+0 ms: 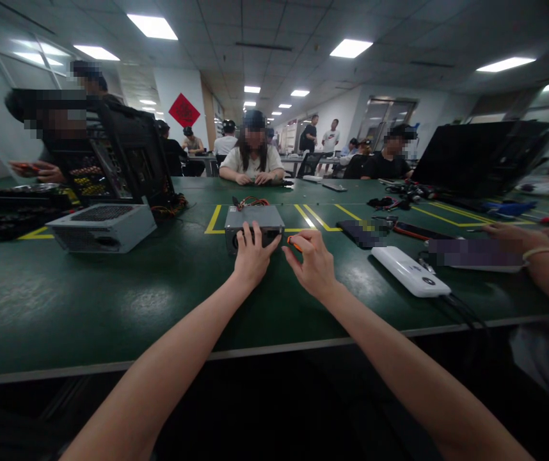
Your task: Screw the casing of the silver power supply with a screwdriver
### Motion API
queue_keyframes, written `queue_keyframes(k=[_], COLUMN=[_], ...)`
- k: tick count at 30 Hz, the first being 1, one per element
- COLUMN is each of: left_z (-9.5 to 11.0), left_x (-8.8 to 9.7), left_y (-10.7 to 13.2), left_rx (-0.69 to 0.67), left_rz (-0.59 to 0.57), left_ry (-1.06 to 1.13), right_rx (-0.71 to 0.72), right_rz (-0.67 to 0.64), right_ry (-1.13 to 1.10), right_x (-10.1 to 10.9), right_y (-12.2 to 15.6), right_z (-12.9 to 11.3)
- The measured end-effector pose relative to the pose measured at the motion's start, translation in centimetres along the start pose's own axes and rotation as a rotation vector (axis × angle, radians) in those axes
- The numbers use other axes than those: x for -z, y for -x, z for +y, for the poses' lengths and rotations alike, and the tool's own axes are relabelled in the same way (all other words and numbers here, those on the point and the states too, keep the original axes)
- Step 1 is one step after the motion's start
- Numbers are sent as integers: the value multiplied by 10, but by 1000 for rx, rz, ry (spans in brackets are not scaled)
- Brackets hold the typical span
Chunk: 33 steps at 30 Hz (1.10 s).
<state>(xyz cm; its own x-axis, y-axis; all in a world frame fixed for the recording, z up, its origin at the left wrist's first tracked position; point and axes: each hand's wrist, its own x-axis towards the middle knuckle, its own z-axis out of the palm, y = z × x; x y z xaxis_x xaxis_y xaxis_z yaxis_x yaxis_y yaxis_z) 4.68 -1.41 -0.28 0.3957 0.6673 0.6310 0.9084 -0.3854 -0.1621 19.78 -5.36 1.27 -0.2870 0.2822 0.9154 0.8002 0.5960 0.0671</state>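
Note:
A grey metal computer power supply unit [255, 221] sits on the green table in front of me, its bundle of wires at the back. My left hand [251, 256] grips its near side, fingers spread over the top edge and front face, thumb pointing right. Just right of the box, my right hand [313, 261] is closed in a pinch around a small orange-handled screwdriver [295, 242]. Its tip is too small to make out, close to the unit's right front corner.
A second power supply [104, 225] and an open computer case [121, 150] stand left. To the right lie a white power bank [409, 272] with cables, a dark phone [361, 234] and loose parts. A neighbour's hand [514, 238] works at the right; another person sits opposite.

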Motion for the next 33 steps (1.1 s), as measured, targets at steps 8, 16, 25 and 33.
queue_keyframes(k=[8, 16, 25, 33], left_z=[0, 1, 0, 1], left_x=[-1, 3, 1, 3], left_y=[0, 0, 0, 0], left_rx=[-1, 9, 4, 17], left_rz=[2, -30, -16, -41], left_ry=[3, 9, -14, -22], right_rx=[-24, -39, -63, -73], right_rz=[10, 37, 51, 62], right_ry=[-22, -43, -53, -72], right_x=[0, 0, 1, 1], right_y=[2, 0, -2, -2], right_z=[2, 2, 1, 1])
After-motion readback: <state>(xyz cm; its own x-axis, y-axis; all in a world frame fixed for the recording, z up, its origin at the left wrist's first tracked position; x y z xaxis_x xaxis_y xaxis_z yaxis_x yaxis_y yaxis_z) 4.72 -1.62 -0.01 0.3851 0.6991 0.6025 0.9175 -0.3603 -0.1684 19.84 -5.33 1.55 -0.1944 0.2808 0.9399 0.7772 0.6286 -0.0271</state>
